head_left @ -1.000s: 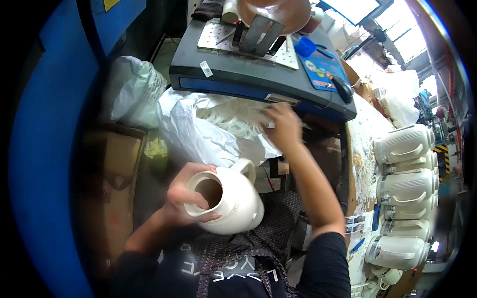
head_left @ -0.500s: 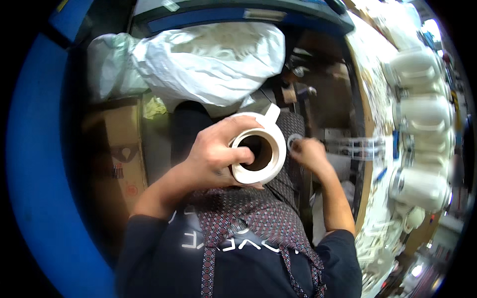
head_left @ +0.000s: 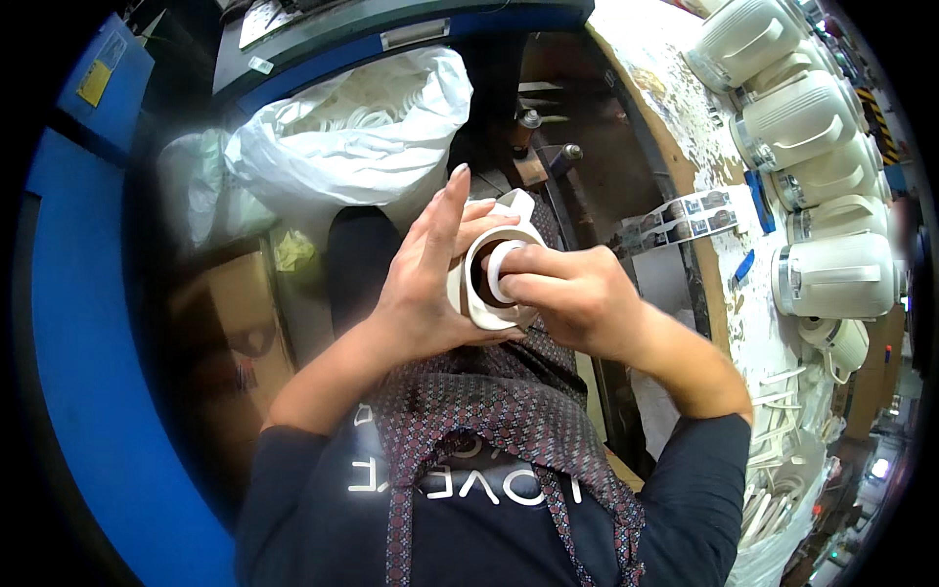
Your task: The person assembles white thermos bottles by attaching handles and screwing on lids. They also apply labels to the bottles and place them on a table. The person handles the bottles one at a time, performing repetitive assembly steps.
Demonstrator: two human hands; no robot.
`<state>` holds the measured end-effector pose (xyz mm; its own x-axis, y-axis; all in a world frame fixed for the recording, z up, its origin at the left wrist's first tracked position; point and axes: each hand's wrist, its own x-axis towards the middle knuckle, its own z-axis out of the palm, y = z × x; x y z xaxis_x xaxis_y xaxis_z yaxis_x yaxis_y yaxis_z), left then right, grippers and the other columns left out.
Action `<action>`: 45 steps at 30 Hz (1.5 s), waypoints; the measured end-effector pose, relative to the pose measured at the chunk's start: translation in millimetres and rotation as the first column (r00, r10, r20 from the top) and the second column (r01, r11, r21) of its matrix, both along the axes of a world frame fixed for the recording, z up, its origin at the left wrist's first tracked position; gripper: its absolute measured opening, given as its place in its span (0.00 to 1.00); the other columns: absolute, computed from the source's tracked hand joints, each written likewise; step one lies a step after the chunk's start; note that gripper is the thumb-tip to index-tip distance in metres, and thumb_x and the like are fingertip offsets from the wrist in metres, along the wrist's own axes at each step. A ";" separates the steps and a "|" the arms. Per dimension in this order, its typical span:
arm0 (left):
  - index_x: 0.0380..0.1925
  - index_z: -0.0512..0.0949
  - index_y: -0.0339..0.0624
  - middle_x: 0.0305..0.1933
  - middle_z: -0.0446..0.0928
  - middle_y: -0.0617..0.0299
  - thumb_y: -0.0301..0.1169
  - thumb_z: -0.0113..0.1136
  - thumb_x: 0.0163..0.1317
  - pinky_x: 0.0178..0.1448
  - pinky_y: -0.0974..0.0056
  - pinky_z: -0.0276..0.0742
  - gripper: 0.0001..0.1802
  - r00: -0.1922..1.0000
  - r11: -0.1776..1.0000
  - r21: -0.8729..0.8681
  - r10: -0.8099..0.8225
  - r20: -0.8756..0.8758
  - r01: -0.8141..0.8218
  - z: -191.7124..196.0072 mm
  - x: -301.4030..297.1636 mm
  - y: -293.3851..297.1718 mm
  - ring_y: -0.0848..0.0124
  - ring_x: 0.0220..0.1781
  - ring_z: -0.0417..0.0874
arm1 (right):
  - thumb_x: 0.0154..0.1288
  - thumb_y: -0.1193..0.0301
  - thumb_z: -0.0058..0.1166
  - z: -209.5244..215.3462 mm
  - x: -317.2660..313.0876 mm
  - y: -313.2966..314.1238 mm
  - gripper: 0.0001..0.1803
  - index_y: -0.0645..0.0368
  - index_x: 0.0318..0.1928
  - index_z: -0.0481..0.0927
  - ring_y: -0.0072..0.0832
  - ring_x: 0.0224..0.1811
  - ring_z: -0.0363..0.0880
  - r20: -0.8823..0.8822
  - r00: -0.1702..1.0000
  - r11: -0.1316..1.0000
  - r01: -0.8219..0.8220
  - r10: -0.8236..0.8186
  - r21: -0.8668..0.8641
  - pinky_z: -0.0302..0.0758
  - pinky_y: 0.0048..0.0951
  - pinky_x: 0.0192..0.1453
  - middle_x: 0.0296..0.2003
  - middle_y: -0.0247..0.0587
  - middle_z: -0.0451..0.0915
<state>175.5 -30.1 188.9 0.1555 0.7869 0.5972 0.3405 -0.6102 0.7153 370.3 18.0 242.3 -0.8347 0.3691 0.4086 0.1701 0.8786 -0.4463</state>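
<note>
Jug (head_left: 492,315): between both hands, mouth facing up, its handle (head_left: 518,203) toward 12 o'clock.
Left hand (head_left: 421,279): at the jug's 9 o'clock, curled around its side, one digit raised.
Ring (head_left: 495,272): white, at the jug's mouth; cannot tell how deep it sits.
Right hand (head_left: 582,298): toward 3 o'clock, pinching the ring between thumb and fingers.
Ring's shift: half a second ago beside the jug at 3 o'clock, apart from it.
Left digit's shift: earlier inside the mouth, now out.
Sack (head_left: 352,171): between 10 and 11 o'clock, holding white rings (head_left: 372,117).
Worktop (head_left: 675,108): between 1 and 3 o'clock, carrying more jugs (head_left: 797,122).
</note>
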 end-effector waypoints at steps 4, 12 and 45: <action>0.74 0.45 0.34 0.54 0.81 0.58 0.42 0.81 0.35 0.72 0.42 0.58 0.70 0.991 0.994 0.085 0.076 -0.113 -0.066 -1.3 6.0 -6.5 0.58 0.60 0.80 | 0.48 0.72 0.62 11.9 -7.2 4.6 0.10 0.55 0.34 0.79 0.34 0.29 0.84 0.439 0.896 0.986 -0.124 0.062 0.115 0.80 0.34 0.29 0.34 0.36 0.79; 0.30 0.77 0.45 0.53 0.80 0.57 0.41 0.80 0.34 0.69 0.39 0.63 0.25 0.950 0.994 0.105 0.037 -0.310 -0.004 12.5 -5.2 -6.2 0.53 0.58 0.80 | 0.58 0.71 0.57 25.8 0.5 2.5 0.06 0.49 0.38 0.83 0.39 0.31 0.82 0.398 0.908 0.976 -0.043 0.127 -0.213 0.77 0.40 0.33 0.26 0.41 0.80; 0.53 0.75 0.38 0.43 0.81 0.59 0.52 0.52 0.70 0.48 0.65 0.80 0.28 0.525 0.843 -0.531 0.416 0.743 0.083 24.5 -158.7 77.7 0.71 0.43 0.82 | 0.48 0.76 0.65 -63.4 -0.2 39.2 0.23 0.58 0.50 0.81 0.46 0.47 0.83 -0.263 0.942 0.929 0.276 -0.210 0.246 0.82 0.37 0.49 0.50 0.59 0.80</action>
